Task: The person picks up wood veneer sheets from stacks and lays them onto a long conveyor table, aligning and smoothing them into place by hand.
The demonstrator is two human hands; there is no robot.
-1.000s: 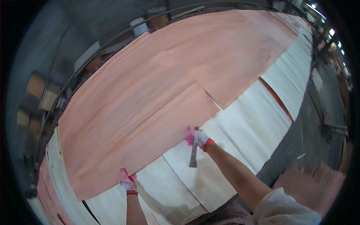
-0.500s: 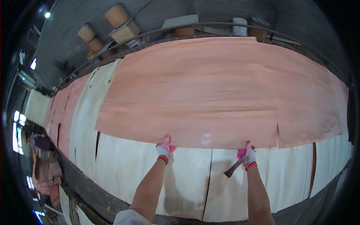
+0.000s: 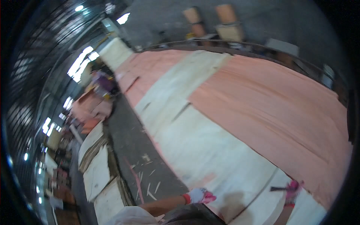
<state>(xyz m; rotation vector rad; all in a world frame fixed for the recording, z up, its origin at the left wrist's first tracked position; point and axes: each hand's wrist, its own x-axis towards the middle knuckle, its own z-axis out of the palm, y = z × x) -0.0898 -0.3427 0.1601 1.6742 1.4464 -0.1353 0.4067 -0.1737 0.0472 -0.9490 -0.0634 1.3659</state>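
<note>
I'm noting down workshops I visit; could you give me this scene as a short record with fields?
Left hand: in a pink-stained white glove, near long, pale, thin sheets; grip unclear
Right hand: holding a dark, narrow tool
Beside right hand: broad, thin pink sheet
Left side: stack of pale, flat sheets
Dark grey floor: scattered thin strips

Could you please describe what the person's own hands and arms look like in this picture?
The left hand wears a white glove, pink over the fingers, with a red cuff. The right hand is gloved too, mostly pink, with a reddish cuff, though blurred. A loose whitish sleeve covers the upper left arm; the left forearm is bare.
</note>
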